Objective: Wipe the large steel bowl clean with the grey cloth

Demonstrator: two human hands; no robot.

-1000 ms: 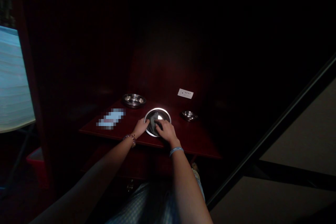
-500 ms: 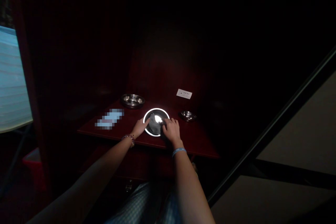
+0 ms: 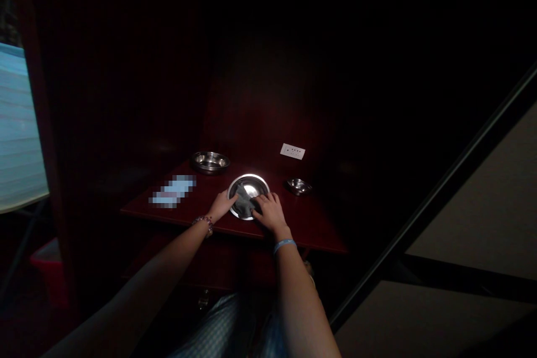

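A shiny steel bowl (image 3: 252, 183) rests on the dark red tabletop in front of me, with a grey cloth (image 3: 243, 202) inside it. My left hand (image 3: 220, 206) grips the bowl's left rim, thumb over the edge; its other fingers are mostly hidden. At the bowl's right side, my right hand (image 3: 271, 212) reaches over the rim, fingers bent against the cloth on the inner surface. The fingertips of the right hand are partly lost in shadow.
A wider steel dish (image 3: 210, 162) stands at the back left, and a small steel bowl (image 3: 299, 186) at the right. Left lies a blurred-out light blue item (image 3: 173, 191). A socket plate (image 3: 292, 151) is on the back wall. The tabletop (image 3: 201, 196) ends just before the bowl.
My right hand has moved slightly left and down within the bowl, and the cloth has shifted and bunched. The bright glare on the rim has faded. My left hand keeps its hold.
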